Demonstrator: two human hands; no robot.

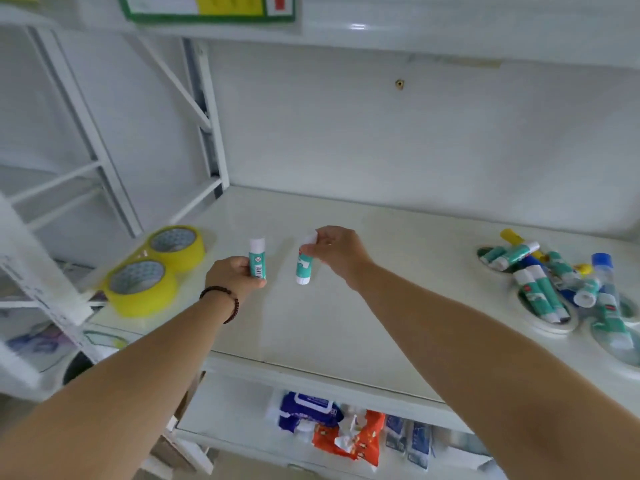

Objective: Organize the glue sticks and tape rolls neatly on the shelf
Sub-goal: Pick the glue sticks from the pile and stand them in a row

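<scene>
My left hand (232, 274) grips a teal-and-white glue stick (257, 258) upright over the white shelf (346, 323). Just to its right, my right hand (337, 249) pinches a second teal glue stick (304, 263) by its white cap, the stick hanging slightly tilted above the shelf. Two yellow tape rolls (156, 268) lie flat side by side at the shelf's left end. At the right end a jumbled pile of glue sticks (550, 275) lies on and in white tape rolls (550, 320).
A white back panel (381, 140) closes the shelf behind, and an upper shelf (381, 32) hangs overhead. White frame bars (104, 161) stand at the left. The lower shelf holds packets of wipes (332, 427).
</scene>
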